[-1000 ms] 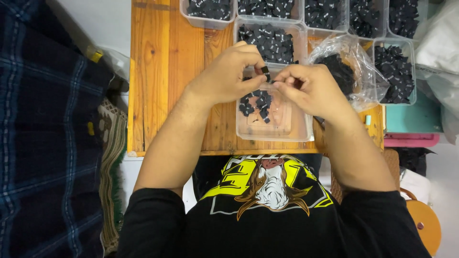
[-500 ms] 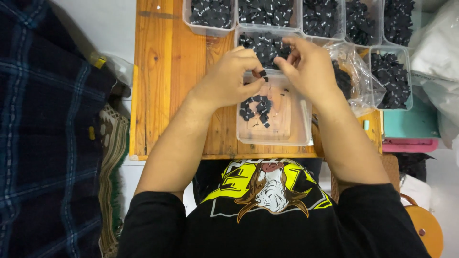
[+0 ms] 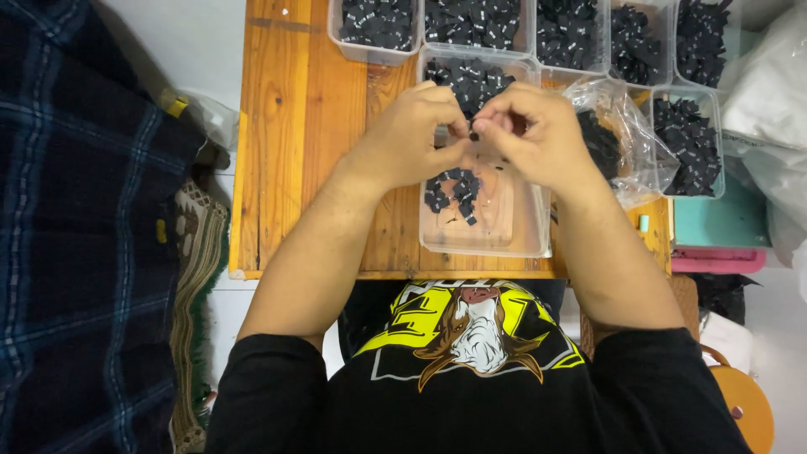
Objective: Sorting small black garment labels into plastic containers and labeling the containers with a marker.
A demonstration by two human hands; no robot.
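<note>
Together, left hand [image 3: 416, 139] and right hand [image 3: 538, 139] pinch a small black piece [image 3: 473, 134], possibly two, above the near clear tray [image 3: 486, 240]. Only a few pieces lie in that tray; far trays [image 3: 475, 80] on the desk [image 3: 286, 126] remain heaped, plastic bag [image 3: 618, 139] alongside

This looks like home piecework done on the floor rather than a factory bench. A low wooden table [image 3: 286, 151] stands over the seated person's lap, crowded along its far edge with clear plastic tubs [image 3: 374, 29] of small black parts, plus an open plastic bag [image 3: 622, 143] of the same. A dark plaid blanket [image 3: 76, 252] and a patterned woven mat [image 3: 197, 277] lie beside it on pale flooring, with what may be household bags [image 3: 769, 76] piled at the right
</note>
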